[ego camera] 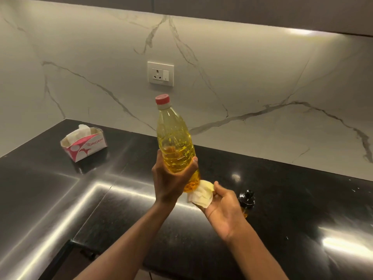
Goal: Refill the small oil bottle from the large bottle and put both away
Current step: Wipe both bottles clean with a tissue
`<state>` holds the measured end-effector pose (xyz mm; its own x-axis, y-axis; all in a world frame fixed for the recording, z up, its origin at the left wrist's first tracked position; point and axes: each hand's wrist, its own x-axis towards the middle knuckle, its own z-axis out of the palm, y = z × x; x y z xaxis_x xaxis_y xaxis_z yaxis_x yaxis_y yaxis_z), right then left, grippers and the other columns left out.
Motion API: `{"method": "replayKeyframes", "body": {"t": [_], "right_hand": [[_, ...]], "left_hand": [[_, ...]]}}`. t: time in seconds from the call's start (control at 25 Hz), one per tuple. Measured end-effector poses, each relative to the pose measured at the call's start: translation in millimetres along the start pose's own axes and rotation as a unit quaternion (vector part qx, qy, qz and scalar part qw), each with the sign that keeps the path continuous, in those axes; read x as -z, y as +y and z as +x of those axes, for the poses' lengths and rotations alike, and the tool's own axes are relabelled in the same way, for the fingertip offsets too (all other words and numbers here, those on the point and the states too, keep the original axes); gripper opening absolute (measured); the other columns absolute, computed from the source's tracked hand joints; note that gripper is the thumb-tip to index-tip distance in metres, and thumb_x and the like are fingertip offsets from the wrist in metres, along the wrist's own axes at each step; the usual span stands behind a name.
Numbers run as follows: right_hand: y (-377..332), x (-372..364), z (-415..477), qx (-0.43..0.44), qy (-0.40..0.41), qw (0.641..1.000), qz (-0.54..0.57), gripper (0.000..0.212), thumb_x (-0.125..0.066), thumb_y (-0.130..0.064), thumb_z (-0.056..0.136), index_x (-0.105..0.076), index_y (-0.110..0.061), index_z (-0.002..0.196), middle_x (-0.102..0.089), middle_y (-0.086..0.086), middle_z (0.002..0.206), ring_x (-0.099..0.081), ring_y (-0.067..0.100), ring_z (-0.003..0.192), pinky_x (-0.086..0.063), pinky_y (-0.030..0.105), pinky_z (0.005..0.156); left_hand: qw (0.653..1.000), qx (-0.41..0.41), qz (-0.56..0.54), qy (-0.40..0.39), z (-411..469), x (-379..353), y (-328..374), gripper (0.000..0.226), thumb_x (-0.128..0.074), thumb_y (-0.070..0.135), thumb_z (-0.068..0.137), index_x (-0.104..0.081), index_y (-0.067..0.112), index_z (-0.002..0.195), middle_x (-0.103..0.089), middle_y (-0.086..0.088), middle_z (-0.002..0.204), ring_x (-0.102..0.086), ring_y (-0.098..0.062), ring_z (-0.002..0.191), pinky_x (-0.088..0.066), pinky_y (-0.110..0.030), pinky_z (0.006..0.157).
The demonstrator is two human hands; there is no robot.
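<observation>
I see the glossy black stone desk (282, 199). My left hand (169, 182) holds the large clear plastic oil bottle with red cap (175, 142) above it, fingers clamped round its lower body. My right hand (224, 211) pinches a crumpled white tissue (201, 194) against the bottle's base. The small black-capped oil bottle (246, 201) stands behind that hand. A red-and-white tissue box (84, 145) sits near the desk's back-left corner.

The surface (121, 209) was black, speckled and glossy, streaked with bright reflections. A torn-open red and white tissue box (83, 145) sat on it near the back left corner. The small oil bottle (246, 201) stood further right, well apart.
</observation>
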<state>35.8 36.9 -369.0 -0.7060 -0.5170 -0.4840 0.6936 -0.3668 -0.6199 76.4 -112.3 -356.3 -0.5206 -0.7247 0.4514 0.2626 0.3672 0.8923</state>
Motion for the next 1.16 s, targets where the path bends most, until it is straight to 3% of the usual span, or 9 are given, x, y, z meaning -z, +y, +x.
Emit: {"method": "replayKeyframes", "body": {"t": [0.16, 0.24, 0.4, 0.6, 0.76, 0.84, 0.96, 1.04, 1.16], "right_hand": [[11, -33, -10, 0.197, 0.062, 0.941, -0.268, 0.047, -0.033, -0.041, 0.112, -0.064, -0.016, 0.137, -0.073, 0.008, 0.128, -0.064, 0.024, 0.128, -0.048, 0.042, 0.112], [43, -31, -10, 0.305, 0.021, 0.874, -0.377, 0.050, -0.026, -0.049, 0.112, -0.035, -0.036, 0.160, -0.040, -0.009, 0.165, -0.032, 0.010, 0.154, -0.026, 0.034, 0.127], [80, 0, -3, 0.381, -0.047, 0.776, -0.500, 0.057, -0.024, -0.049, 0.110, -0.004, -0.046, 0.163, 0.000, -0.028, 0.170, -0.001, -0.002, 0.158, 0.001, 0.027, 0.128], [15, -20, 25, 0.278, -0.013, 0.881, -0.382, 0.052, -0.031, -0.040, 0.112, -0.044, -0.018, 0.157, -0.060, 0.004, 0.147, -0.055, 0.018, 0.139, -0.043, 0.040, 0.118], [68, -7, -2, 0.347, -0.041, 0.793, -0.500, 0.059, -0.020, -0.065, 0.105, -0.008, -0.051, 0.161, -0.007, -0.030, 0.169, -0.005, -0.006, 0.156, -0.002, 0.024, 0.128], [70, -9, -2, 0.361, -0.046, 0.776, -0.516, 0.062, -0.016, -0.070, 0.102, -0.008, -0.052, 0.161, -0.002, -0.036, 0.167, -0.001, -0.012, 0.154, 0.005, 0.016, 0.123], [26, -25, 19, 0.308, -0.013, 0.843, -0.441, 0.057, -0.025, -0.057, 0.107, -0.057, -0.028, 0.145, -0.068, -0.010, 0.134, -0.061, 0.011, 0.126, -0.043, 0.019, 0.107], [-12, -26, 36, 0.182, 0.002, 0.916, -0.358, 0.050, -0.035, -0.049, 0.110, -0.074, -0.018, 0.115, -0.080, -0.001, 0.101, -0.074, 0.021, 0.099, -0.058, 0.029, 0.081], [-22, -15, 38, -0.008, -0.071, 0.986, -0.152, 0.048, -0.042, -0.037, 0.107, -0.079, -0.009, 0.118, -0.076, 0.019, 0.118, -0.077, 0.033, 0.104, -0.064, 0.045, 0.078]], "left_hand": [[1.000, 0.024, 0.005, 0.006, -9, -13, -1, 0.061, -0.085, 0.061, 0.070, -0.059, 0.032, 0.118, -0.074, 0.014, 0.097, -0.074, -0.002, 0.085, -0.059, -0.017, 0.070], [0.999, 0.045, 0.006, 0.031, -6, -17, -1, 0.057, -0.085, 0.062, 0.070, -0.058, 0.035, 0.112, -0.072, 0.015, 0.093, -0.073, 0.000, 0.082, -0.057, -0.014, 0.067], [0.997, 0.057, 0.005, 0.053, 5, -16, -1, 0.054, -0.088, 0.055, 0.072, -0.057, 0.035, 0.112, -0.070, 0.020, 0.094, -0.070, 0.006, 0.084, -0.052, -0.007, 0.067], [0.998, 0.051, 0.001, 0.045, -1, -15, 0, 0.059, -0.085, 0.057, 0.073, -0.055, 0.035, 0.120, -0.069, 0.020, 0.101, -0.069, 0.008, 0.089, -0.055, -0.008, 0.070], [0.997, 0.057, -0.004, 0.053, 9, -12, 1, 0.052, -0.087, 0.053, 0.074, -0.058, 0.035, 0.114, -0.070, 0.021, 0.097, -0.069, 0.009, 0.085, -0.053, -0.006, 0.068], [0.996, 0.064, -0.004, 0.060, 9, -9, 0, 0.051, -0.088, 0.052, 0.075, -0.058, 0.036, 0.113, -0.070, 0.020, 0.095, -0.070, 0.008, 0.084, -0.053, -0.007, 0.067], [0.997, 0.066, -0.018, 0.043, 5, -9, -1, 0.059, -0.089, 0.052, 0.074, -0.060, 0.030, 0.121, -0.073, 0.014, 0.100, -0.072, 0.002, 0.087, -0.059, -0.015, 0.073], [0.997, 0.060, -0.027, 0.035, -1, -15, 4, 0.064, -0.086, 0.056, 0.073, -0.061, 0.026, 0.123, -0.074, 0.009, 0.104, -0.074, -0.004, 0.090, -0.063, -0.023, 0.077], [0.997, 0.063, -0.053, 0.005, -7, -21, 16, 0.068, -0.082, 0.061, 0.071, -0.062, 0.024, 0.124, -0.075, 0.007, 0.105, -0.076, -0.009, 0.092, -0.065, -0.033, 0.080]]}}
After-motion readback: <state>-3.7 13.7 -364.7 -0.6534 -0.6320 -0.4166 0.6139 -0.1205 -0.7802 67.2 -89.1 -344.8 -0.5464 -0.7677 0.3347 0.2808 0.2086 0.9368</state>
